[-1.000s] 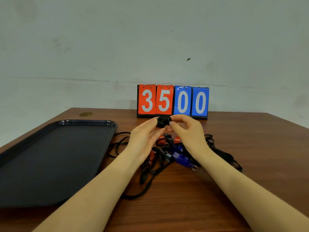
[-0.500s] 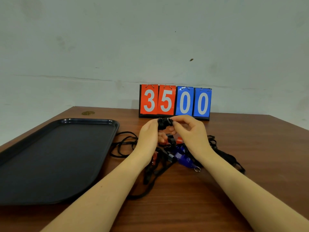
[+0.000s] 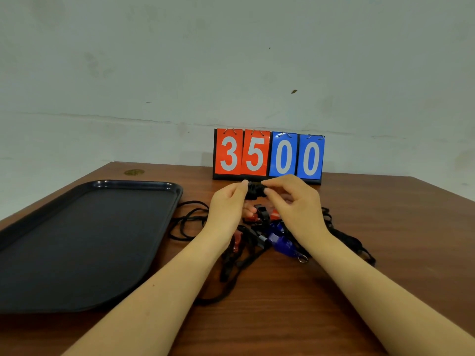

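A small black bundle of wound cord [image 3: 254, 191] is held in the air above the table, in front of the scoreboard. My left hand [image 3: 227, 210] pinches its left side and my right hand [image 3: 293, 201] pinches its right side with thumb and forefinger. Below my hands lies a tangled pile of whistles on black lanyards: a blue whistle [image 3: 281, 242] with a metal ring, red whistles [image 3: 237, 241] and a black one [image 3: 262, 211]. What the bundle contains is hidden by the cord and my fingers.
A large dark tray [image 3: 84, 240] lies on the left of the brown wooden table [image 3: 282, 299]. A flip scoreboard [image 3: 268, 155] reading 3500 stands at the back against the wall. Loose lanyard loops [image 3: 187, 222] lie between the tray and the pile.
Both hands keep hold of the black bundle and work it between the fingers; the fingers have shifted slightly. The pile on the table has not moved.
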